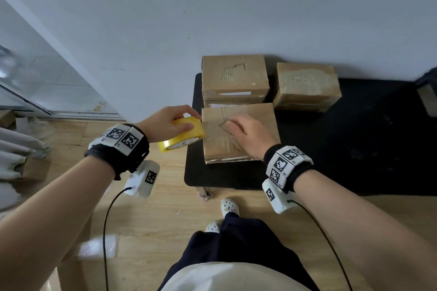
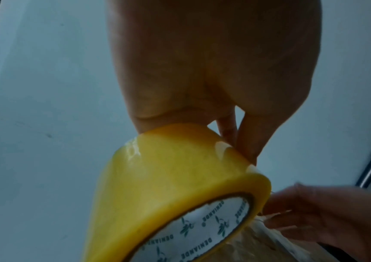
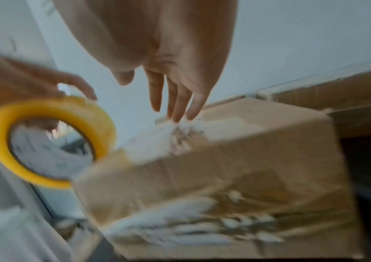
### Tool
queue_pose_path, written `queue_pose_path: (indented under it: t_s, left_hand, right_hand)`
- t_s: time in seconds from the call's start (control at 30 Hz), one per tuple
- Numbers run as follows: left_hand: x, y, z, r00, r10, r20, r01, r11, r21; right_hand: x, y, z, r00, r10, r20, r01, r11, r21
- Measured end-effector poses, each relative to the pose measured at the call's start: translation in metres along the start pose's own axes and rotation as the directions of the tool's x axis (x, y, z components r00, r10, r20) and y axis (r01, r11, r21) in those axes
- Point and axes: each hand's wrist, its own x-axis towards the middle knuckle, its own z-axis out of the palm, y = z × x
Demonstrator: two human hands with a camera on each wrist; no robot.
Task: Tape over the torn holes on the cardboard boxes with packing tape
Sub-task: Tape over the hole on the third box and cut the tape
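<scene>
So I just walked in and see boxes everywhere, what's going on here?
A person is patching cardboard boxes. Their left hand grips a yellow tape roll at the left edge of the nearest box, while the right hand lies open on its top, fingers by the tear. Two more boxes sit behind on the black mat.

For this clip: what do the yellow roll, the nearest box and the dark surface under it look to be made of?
Yellow roll: glossy plastic film tape, judging by bright glare on its band; its printed white core looks like card.
Nearest box: matte brown corrugated cardboard, creased, with shiny clear tape patches.
Dark surface: matte black, no glare; possibly fabric or rubber mat, cannot tell.
</scene>
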Motion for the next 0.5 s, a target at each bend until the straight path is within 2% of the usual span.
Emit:
queue_pose_path:
  t_s: [0.07,0.17,0.27,0.4,0.5]
  left_hand:
    - [-0.001,0.005,-0.001,1.0,0.019,0.005,-0.019,1.0,0.015]
    - [-0.004,0.013,-0.006,0.999,0.053,0.0,-0.053,0.998,0.02]
    - [-0.008,0.023,-0.01,0.996,0.089,-0.019,-0.089,0.996,0.007]
    - [-0.013,0.027,-0.011,0.992,0.102,-0.072,-0.103,0.995,-0.01]
    - [-0.015,0.028,-0.01,0.992,0.097,-0.076,-0.099,0.995,-0.024]
  right_hand:
    - [-0.002,-0.018,-0.004,0.999,0.015,-0.03,-0.008,0.976,0.219]
    - [0.001,-0.038,-0.002,0.999,0.032,0.037,-0.045,0.904,0.426]
    - [0.003,-0.047,0.002,0.997,0.038,0.073,-0.071,0.851,0.521]
    - [-0.003,-0.051,0.002,0.99,0.141,0.029,-0.125,0.747,0.653]
    - [-0.007,-0.051,0.001,0.986,0.157,0.06,-0.157,0.732,0.664]
